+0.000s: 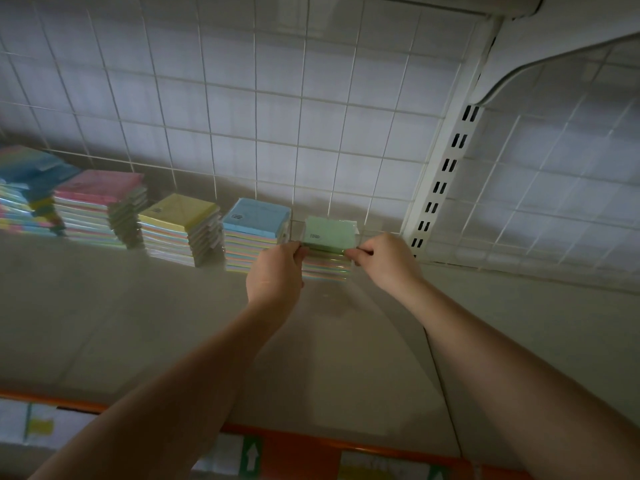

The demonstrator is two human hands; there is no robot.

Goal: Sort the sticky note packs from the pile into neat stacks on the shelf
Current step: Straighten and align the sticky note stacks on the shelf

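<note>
Shop shelving backdrop and front edge strip

A white wire grid panel lines the far side, meeting a white slotted upright at the right; a second grid panel lies right of it. Along the near edge runs an orange price rail holding paper labels, one with a green arrow.

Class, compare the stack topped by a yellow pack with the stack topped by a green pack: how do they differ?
The yellow-topped stack stands untouched; the green-topped stack has the left hand and right hand gripping its top pack. The yellow-topped stack sits further left, with the blue-topped stack between them. Both are pastel sticky note packs piled on the shelf against the wire grid.
</note>
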